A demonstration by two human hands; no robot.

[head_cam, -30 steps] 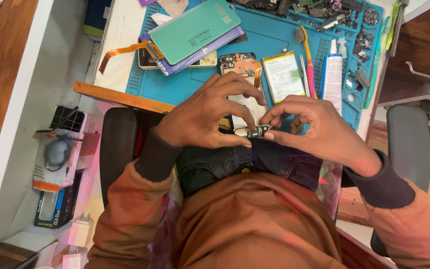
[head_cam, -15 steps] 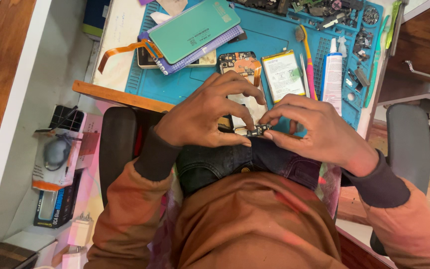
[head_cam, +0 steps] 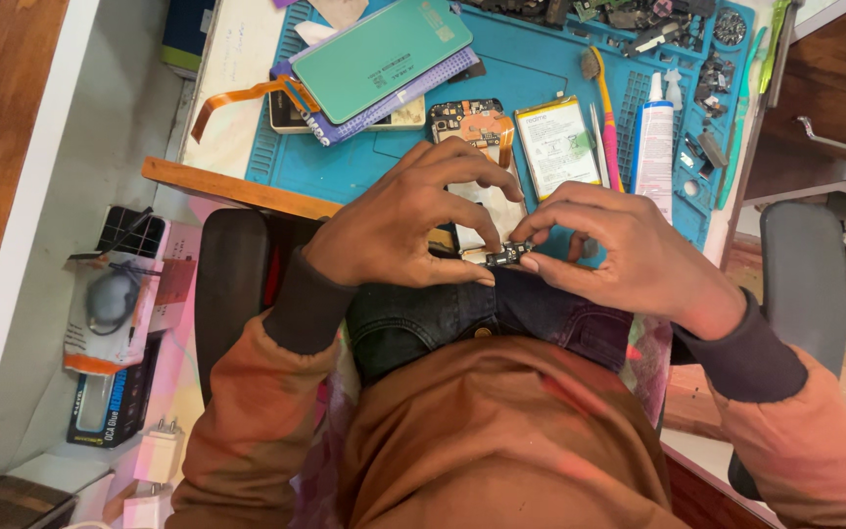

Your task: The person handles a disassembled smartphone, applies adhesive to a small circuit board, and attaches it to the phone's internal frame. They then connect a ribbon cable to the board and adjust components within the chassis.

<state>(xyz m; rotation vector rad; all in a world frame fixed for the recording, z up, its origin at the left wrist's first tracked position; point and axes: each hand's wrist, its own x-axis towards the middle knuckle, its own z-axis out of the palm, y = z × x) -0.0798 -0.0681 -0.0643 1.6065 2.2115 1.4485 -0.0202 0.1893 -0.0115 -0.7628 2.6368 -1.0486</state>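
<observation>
The counter (head_cam: pixel 232 118) carries a blue repair mat (head_cam: pixel 540 69) that fills most of its far side. On the mat's left lies a green phone back cover (head_cam: pixel 384 44) atop a purple-edged panel, with an orange flex ribbon (head_cam: pixel 237 98) trailing left. Near the middle sits an opened phone frame (head_cam: pixel 472 127), and just right of it a white battery (head_cam: pixel 557 145), a pink-and-yellow tool (head_cam: pixel 607 127) and a white glue tube (head_cam: pixel 655 142). Loose parts crowd the mat's far right corner.

Both forearms reach in from the near side in rust-orange sleeves with dark cuffs, wrists bent so the hands meet over the lap at the counter's near edge. The left hand (head_cam: pixel 399 230) arches, fingers curled down and forward, its thumb and fingertips closed in a grip on the left end of a small dark circuit board (head_cam: pixel 503 255). The right hand (head_cam: pixel 629 255) mirrors it, thumb and forefinger pinching the board's right end. The board lies level between them, just near of the phone frame.

Against half a second earlier, the hands hold nearly the same pose; the board stays pinched at the same spot.
</observation>
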